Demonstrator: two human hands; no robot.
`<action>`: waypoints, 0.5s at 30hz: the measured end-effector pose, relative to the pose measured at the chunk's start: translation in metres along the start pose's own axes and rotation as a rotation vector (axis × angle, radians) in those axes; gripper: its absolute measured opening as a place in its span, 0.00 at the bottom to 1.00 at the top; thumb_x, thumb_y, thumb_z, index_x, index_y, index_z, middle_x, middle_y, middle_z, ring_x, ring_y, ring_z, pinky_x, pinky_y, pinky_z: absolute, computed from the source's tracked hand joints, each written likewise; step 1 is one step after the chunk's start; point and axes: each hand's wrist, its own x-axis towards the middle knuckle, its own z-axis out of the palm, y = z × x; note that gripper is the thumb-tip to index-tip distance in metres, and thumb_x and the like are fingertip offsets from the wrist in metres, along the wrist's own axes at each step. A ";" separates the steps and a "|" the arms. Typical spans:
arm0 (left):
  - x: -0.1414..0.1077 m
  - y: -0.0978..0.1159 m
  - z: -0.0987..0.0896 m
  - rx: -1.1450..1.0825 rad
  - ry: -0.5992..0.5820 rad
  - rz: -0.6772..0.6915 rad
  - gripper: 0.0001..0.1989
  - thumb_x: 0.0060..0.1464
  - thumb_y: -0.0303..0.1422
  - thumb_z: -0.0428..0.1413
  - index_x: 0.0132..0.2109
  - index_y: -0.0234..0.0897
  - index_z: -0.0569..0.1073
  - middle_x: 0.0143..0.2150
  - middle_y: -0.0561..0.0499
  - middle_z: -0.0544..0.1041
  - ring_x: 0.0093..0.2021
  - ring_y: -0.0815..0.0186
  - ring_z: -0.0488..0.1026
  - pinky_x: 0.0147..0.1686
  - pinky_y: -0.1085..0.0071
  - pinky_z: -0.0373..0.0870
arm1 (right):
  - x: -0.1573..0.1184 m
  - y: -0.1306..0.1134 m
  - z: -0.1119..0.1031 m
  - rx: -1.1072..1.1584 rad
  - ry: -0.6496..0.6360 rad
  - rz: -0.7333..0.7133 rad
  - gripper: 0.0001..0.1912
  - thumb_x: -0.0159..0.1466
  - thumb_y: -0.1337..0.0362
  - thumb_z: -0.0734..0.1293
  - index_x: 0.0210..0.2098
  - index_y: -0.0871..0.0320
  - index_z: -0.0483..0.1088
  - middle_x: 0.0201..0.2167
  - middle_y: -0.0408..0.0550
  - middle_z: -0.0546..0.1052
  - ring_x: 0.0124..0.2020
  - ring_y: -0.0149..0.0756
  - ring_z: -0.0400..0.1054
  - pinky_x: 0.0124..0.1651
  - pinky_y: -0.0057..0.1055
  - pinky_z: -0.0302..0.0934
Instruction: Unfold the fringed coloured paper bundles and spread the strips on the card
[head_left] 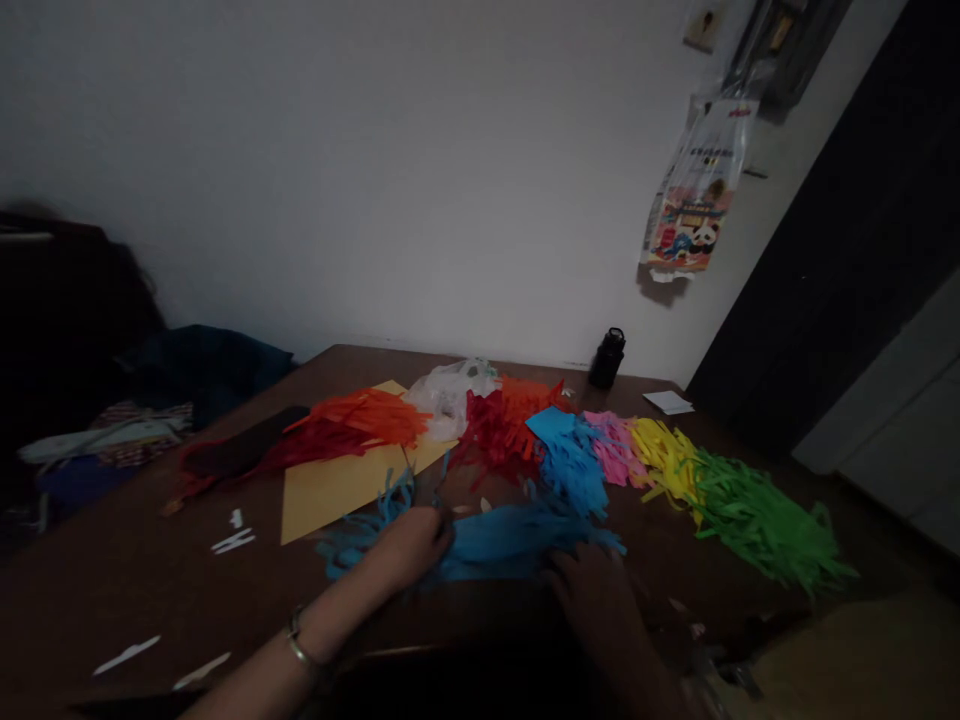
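Blue fringed paper (pixel 502 540) lies between the left hand (pixel 414 542) and right hand (pixel 598 592), whose grip I cannot tell; gentle spreading should prevent tangles.

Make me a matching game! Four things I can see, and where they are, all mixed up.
1. Panda bag
2. Bottle
3. Bracelet
4. Nearest blue strips

A. At the left hand and right hand
B. Hanging on the wall
C. Around an arm
D. Standing on the table

Pairs: 1-B, 2-D, 3-C, 4-A
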 end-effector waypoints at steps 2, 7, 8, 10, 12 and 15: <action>0.000 0.001 0.001 -0.004 0.004 0.002 0.14 0.60 0.31 0.46 0.38 0.35 0.77 0.39 0.37 0.83 0.41 0.55 0.80 0.38 0.67 0.69 | -0.001 -0.002 -0.005 0.095 0.047 0.008 0.04 0.62 0.67 0.72 0.35 0.51 0.78 0.36 0.49 0.77 0.40 0.49 0.70 0.43 0.46 0.60; -0.002 0.001 -0.001 -0.033 0.021 0.020 0.13 0.59 0.30 0.47 0.37 0.36 0.76 0.38 0.41 0.83 0.40 0.58 0.79 0.38 0.69 0.68 | 0.007 -0.018 -0.010 0.210 0.331 -0.038 0.08 0.62 0.73 0.68 0.37 0.54 0.76 0.42 0.50 0.75 0.44 0.45 0.67 0.48 0.43 0.58; -0.002 0.001 -0.001 -0.039 0.024 0.023 0.13 0.59 0.30 0.47 0.37 0.36 0.76 0.38 0.41 0.83 0.39 0.58 0.79 0.37 0.69 0.68 | 0.010 -0.021 -0.011 0.196 0.375 -0.073 0.09 0.62 0.73 0.66 0.38 0.55 0.75 0.43 0.51 0.75 0.45 0.45 0.67 0.49 0.43 0.58; -0.003 0.000 -0.001 -0.053 0.030 0.033 0.13 0.60 0.31 0.46 0.36 0.37 0.76 0.37 0.42 0.83 0.39 0.58 0.79 0.37 0.70 0.67 | 0.020 -0.025 -0.009 0.167 0.386 -0.194 0.10 0.63 0.74 0.64 0.38 0.55 0.74 0.44 0.51 0.74 0.47 0.44 0.66 0.51 0.42 0.56; -0.002 -0.001 -0.002 -0.068 0.037 0.044 0.13 0.60 0.31 0.46 0.35 0.37 0.75 0.36 0.44 0.82 0.37 0.59 0.79 0.36 0.71 0.66 | 0.033 -0.029 -0.005 0.132 0.269 -0.359 0.09 0.63 0.74 0.65 0.38 0.56 0.73 0.44 0.50 0.74 0.47 0.41 0.65 0.53 0.40 0.55; -0.002 -0.003 -0.004 -0.079 0.050 0.044 0.13 0.60 0.31 0.46 0.34 0.37 0.75 0.35 0.44 0.82 0.36 0.59 0.79 0.35 0.71 0.66 | 0.053 -0.033 0.004 0.042 0.029 -0.513 0.05 0.64 0.72 0.66 0.37 0.57 0.73 0.37 0.46 0.75 0.42 0.38 0.67 0.49 0.37 0.57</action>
